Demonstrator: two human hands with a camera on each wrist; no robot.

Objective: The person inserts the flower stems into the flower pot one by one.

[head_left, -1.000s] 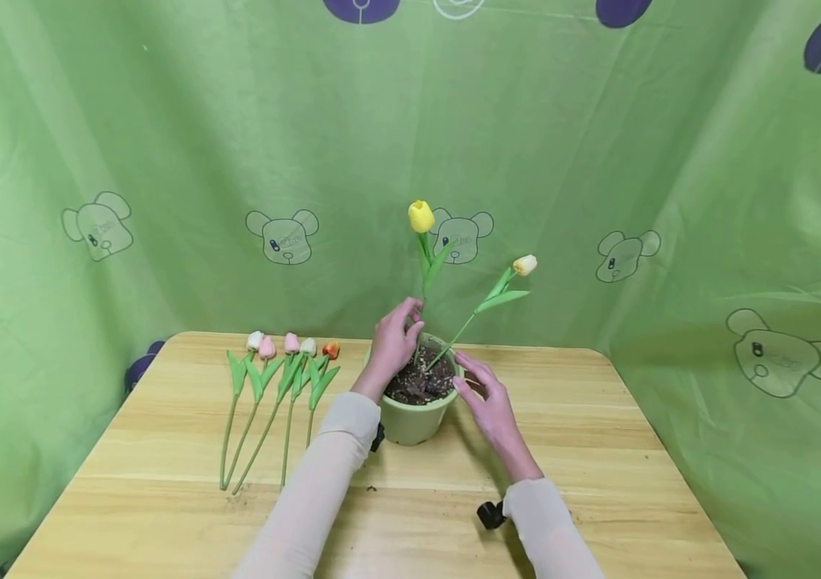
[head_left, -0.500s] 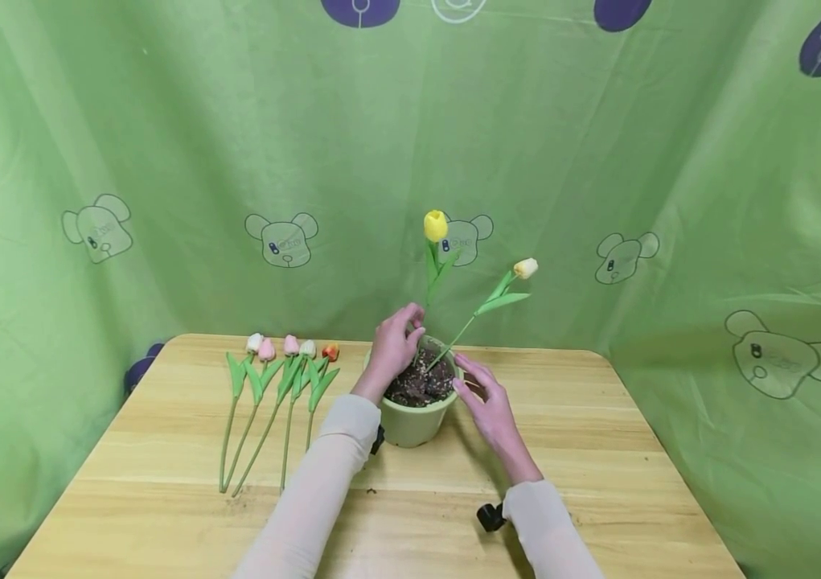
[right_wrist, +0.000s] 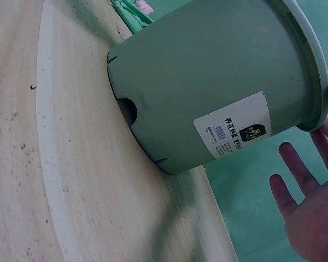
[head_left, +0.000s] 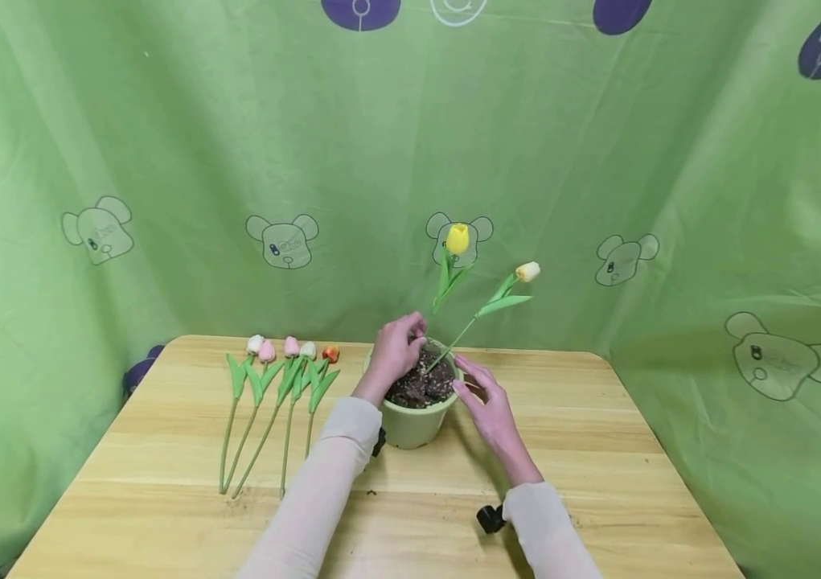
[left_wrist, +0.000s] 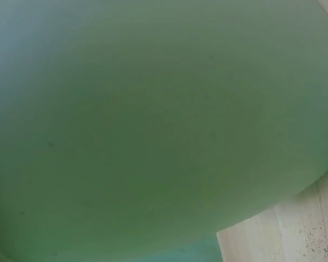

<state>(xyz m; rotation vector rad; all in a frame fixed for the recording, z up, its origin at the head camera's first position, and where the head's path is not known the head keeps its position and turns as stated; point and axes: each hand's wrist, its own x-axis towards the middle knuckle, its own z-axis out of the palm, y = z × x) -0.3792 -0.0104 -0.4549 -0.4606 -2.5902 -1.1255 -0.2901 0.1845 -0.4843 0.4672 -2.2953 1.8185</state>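
In the head view, a light green flower pot [head_left: 413,426] full of dark soil [head_left: 417,390] stands on the table. My left hand [head_left: 394,347] is over its left side and pinches the stem of a yellow tulip [head_left: 457,239], which leans to the right. The stem's lower end is hidden behind the hand. A cream tulip [head_left: 527,272] stands in the soil, tilted right. My right hand [head_left: 490,406] touches the pot's right rim with its fingers spread, and the right wrist view shows fingertips [right_wrist: 320,134] at the rim. The pot's wall [left_wrist: 164,125] fills most of the left wrist view.
Left of the pot, several tulips lie side by side on the wooden table [head_left: 164,450], among them a pink tulip [head_left: 267,350] and an orange-red tulip [head_left: 330,354]. Specks of soil dot the tabletop. A green curtain [head_left: 352,121] hangs behind and at the sides.
The yellow tulip has tipped right and come down, its bloom nearing the cream one. My left hand has lowered slightly towards the viewer with its stem. The right hand stays at the rim.
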